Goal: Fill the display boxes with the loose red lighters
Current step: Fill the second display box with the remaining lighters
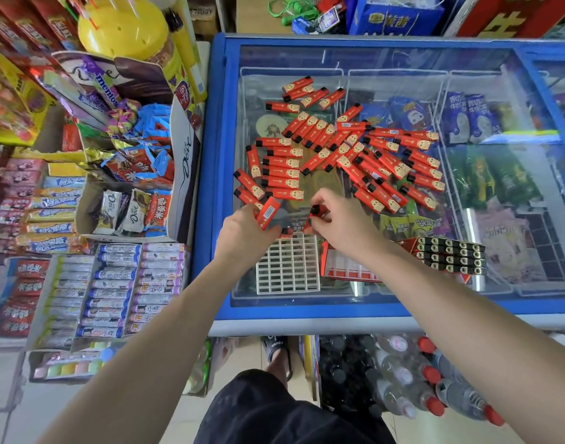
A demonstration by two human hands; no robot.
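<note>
Head view shows the left hand [242, 230] gripping 1 red lighter [267, 213], while the right hand [335, 219] pinches another by its black cap over the white grid tray [287, 267]. Loose lighters [355, 152] lie scattered on the freezer's glass lid [403, 62] beyond both hands. They look light, rigid and slick; holding the flat sides should suit. Nearby wrappers left of the hands read "Dove" and "mentos".
</note>
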